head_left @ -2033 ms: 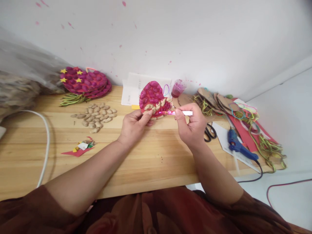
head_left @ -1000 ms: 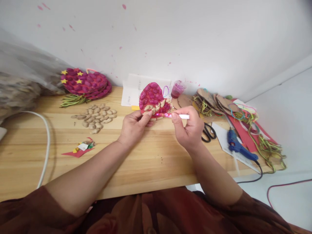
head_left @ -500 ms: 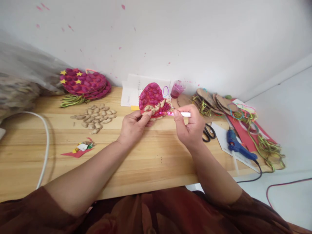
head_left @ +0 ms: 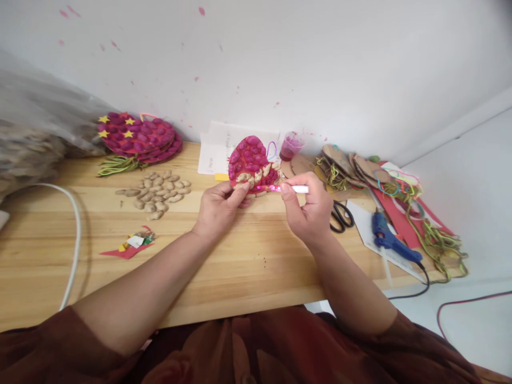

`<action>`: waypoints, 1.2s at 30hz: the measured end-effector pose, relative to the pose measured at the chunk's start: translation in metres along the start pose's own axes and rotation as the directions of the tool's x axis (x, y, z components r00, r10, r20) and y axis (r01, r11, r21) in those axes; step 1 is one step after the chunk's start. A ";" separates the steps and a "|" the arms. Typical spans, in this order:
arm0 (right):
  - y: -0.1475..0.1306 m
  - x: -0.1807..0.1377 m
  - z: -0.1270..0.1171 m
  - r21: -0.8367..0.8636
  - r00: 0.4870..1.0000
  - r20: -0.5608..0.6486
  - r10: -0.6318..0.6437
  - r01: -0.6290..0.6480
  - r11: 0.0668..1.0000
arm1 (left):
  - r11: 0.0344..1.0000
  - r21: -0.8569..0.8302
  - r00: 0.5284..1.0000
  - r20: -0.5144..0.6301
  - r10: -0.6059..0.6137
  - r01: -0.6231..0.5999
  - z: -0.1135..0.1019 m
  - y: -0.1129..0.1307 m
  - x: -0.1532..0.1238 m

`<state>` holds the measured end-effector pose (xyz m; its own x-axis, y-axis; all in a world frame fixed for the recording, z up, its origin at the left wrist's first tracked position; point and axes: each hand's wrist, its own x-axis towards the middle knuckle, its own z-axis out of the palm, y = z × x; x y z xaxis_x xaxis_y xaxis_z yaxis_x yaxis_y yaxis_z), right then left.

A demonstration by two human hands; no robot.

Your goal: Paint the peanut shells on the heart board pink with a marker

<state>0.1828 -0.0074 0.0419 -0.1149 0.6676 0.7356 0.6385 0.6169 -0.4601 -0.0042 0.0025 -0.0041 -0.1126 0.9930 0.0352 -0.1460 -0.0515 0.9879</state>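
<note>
My left hand pinches the lower left edge of a red craft disc covered with peanuts. Its upper part is painted magenta, while several peanuts across the lower part are bare tan. In my right hand is a paintbrush with a white end and a pink-stained shaft, held level between thumb and fingers. The brush tip points left at the lower part of the disc; whether it touches is hard to tell. Behind the disc stands a clear plastic cup with magenta paint in it.
Loose peanuts and paper scraps lie to the left. Painted discs with stars lean at the back left. Rightward are black scissors, a blue glue gun with cord, cardboard discs and green cord.
My right hand has shifted slightly left with the paintbrush, bringing its tip further over the lower part of the disc. My left hand and the disc stay in place.
</note>
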 end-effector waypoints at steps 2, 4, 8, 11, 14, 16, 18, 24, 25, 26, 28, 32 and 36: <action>0.000 0.000 0.000 -0.013 1.000 -0.022 0.010 -0.010 1.000 | 1.000 -0.012 1.000 -0.002 -0.006 0.006 0.000 0.000 0.000; 0.000 0.000 0.000 0.002 0.999 -0.023 0.023 -0.023 1.000 | 0.999 -0.031 1.000 -0.001 -0.014 0.014 0.000 -0.001 0.000; 0.002 -0.001 0.000 0.013 1.000 0.018 0.021 -0.021 1.000 | 0.997 -0.063 0.999 -0.003 -0.035 0.035 0.000 0.000 0.001; 0.004 -0.001 0.000 -0.025 1.000 -0.018 0.017 -0.018 1.000 | 0.993 -0.099 0.998 -0.017 -0.060 0.058 0.001 0.002 0.000; 0.004 -0.001 0.001 -0.024 0.999 -0.032 0.018 -0.019 1.000 | 0.988 -0.135 0.997 -0.020 -0.078 0.074 0.002 0.003 0.000; 0.002 -0.001 0.001 -0.028 1.000 -0.025 0.009 -0.010 1.000 | 0.984 -0.157 0.996 -0.015 -0.086 0.083 0.002 0.004 0.001; 0.001 -0.001 0.001 -0.046 1.000 -0.024 -0.005 0.004 0.999 | 0.981 -0.171 0.995 -0.012 -0.099 0.096 0.002 0.004 0.001; -0.002 -0.001 0.001 -0.043 0.999 -0.050 0.011 -0.013 0.999 | 0.976 -0.186 0.992 -0.028 -0.124 0.116 0.002 0.007 0.002; -0.002 -0.001 0.001 -0.042 0.999 -0.050 0.009 -0.011 0.999 | 0.974 -0.191 0.991 -0.033 -0.129 0.120 0.002 0.007 0.002; -0.002 -0.002 0.001 -0.041 0.999 -0.045 0.005 -0.007 0.999 | 0.973 -0.194 0.990 -0.037 -0.134 0.124 0.002 0.008 0.002; -0.002 -0.002 0.001 -0.040 1.000 -0.028 0.000 -0.001 0.999 | 0.972 -0.198 0.989 -0.042 -0.140 0.129 0.002 0.008 0.002; -0.002 -0.002 0.001 -0.026 1.000 -0.028 0.012 -0.013 1.000 | 0.969 -0.206 0.987 -0.053 -0.153 0.139 0.003 0.008 0.002; -0.002 -0.001 0.001 -0.016 1.000 -0.015 0.023 -0.024 1.000 | 0.967 -0.211 0.987 -0.044 -0.156 0.143 0.003 0.008 0.003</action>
<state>0.1812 -0.0087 0.0411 -0.0882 0.6754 0.7321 0.6533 0.5940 -0.4694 -0.0029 0.0050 0.0040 -0.1319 0.9833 -0.1257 -0.3643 0.0699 0.9287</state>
